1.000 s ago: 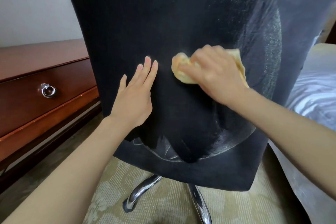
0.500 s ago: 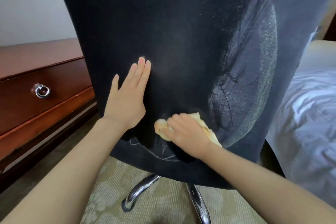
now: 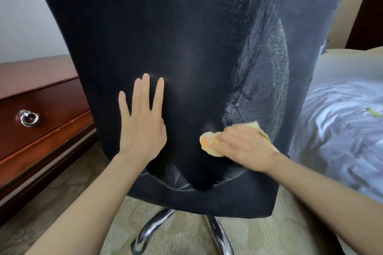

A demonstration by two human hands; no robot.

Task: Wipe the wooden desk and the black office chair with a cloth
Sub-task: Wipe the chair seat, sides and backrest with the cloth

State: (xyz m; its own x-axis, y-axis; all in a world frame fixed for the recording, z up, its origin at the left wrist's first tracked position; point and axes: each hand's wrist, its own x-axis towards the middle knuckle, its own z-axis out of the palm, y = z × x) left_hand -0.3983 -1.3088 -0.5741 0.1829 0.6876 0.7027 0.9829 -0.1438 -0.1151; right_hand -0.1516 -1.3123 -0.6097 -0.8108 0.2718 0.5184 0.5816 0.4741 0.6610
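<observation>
Chair back [image 3: 186, 47], cloth [image 3: 209, 145] on it, overlaps desk [image 3: 41, 130]; bed [image 3: 342, 130] right.

the chair back [image 3: 186, 47] stands in the middle, close before the camera, with its base legs [image 3: 153, 227] on the carpet [image 3: 182, 236] below. the desk [image 3: 41, 80] lies to its left, with a ring pull [image 3: 29, 118] on the drawer front. the bed [image 3: 342, 130] lies to its right. the left hand [image 3: 143, 128] rests flat on the chair back, left of the cloth [image 3: 209, 143]. the cloth sits under the right hand [image 3: 246, 147], seemingly pressed to the lower back, though blurred.

Matt black fabric chair back [image 3: 165, 37], glossy wooden desk [image 3: 41, 114], chrome legs [image 3: 153, 225].
</observation>
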